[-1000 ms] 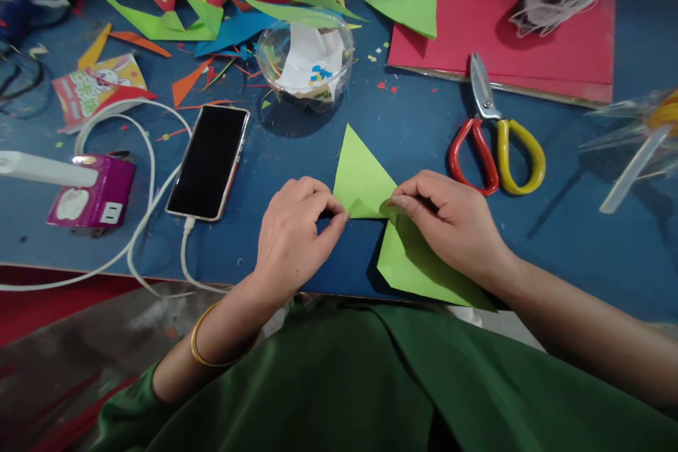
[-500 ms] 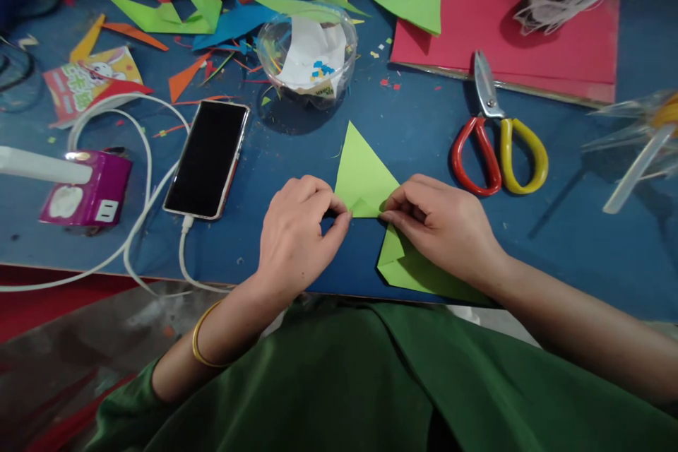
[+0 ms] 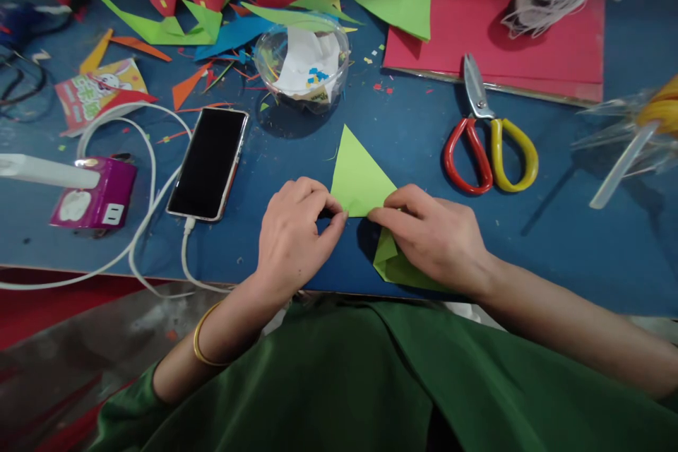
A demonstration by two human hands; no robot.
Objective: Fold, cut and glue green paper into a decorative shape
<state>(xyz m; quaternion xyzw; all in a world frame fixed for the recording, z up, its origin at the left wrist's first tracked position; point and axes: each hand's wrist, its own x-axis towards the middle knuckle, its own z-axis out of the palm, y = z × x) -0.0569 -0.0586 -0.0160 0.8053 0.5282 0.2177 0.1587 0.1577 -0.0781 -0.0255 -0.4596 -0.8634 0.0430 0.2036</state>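
Head view: The left hand (image 3: 294, 236) pinches the near-left corner of the green paper (image 3: 358, 173), which lies on the table (image 3: 286, 155) between both hands; the right hand (image 3: 439, 233) pinches its near-right edge. Folding looks partway, the near edge straight; what remains cannot be told.

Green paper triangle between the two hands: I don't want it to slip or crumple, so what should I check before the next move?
1. Left hand on the green paper triangle: ok, at its near left corner.
2. Right hand on its near edge: ok, toward the right end.
3. Near edge creased evenly: cannot tell, the hands cover both ends.
4. Lower green paper free of the right hand: not ok, the hand overlaps it.
5. Scissors clear: ok, lying beyond the right hand, apart from it.
6. Phone and white cable clear: ok, left of the left hand.
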